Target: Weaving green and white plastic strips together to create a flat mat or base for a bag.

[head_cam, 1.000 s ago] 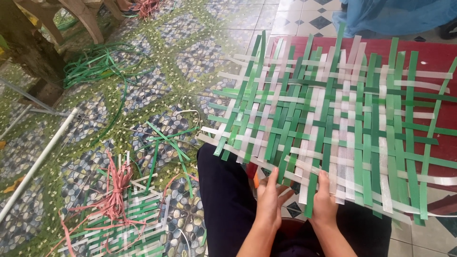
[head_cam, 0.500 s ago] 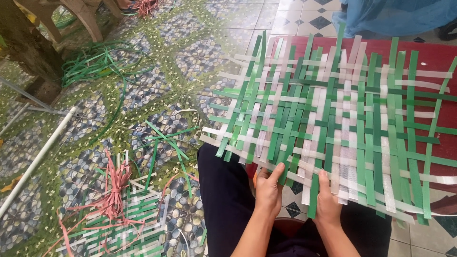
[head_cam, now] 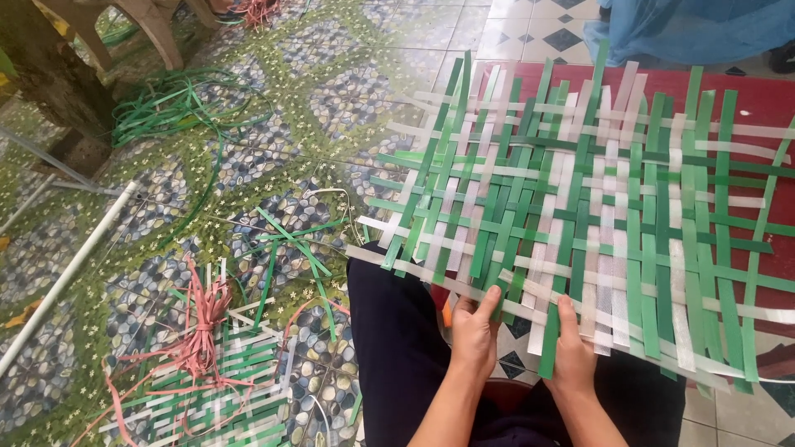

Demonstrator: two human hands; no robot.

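Green and white plastic strapping forms a loosely woven mat [head_cam: 596, 215], resting across the person's lap above the tiled floor [head_cam: 248, 165]. Left hand [head_cam: 474, 331] and right hand [head_cam: 573, 348] each pinch strips at its near edge. Judged light, springy and slippery (loose ends may slide); best held at crossings. Cut strips [head_cam: 290, 240], a pink raffia bundle [head_cam: 199, 331] and a white pipe [head_cam: 74, 265] lie leftward, not obstructing.
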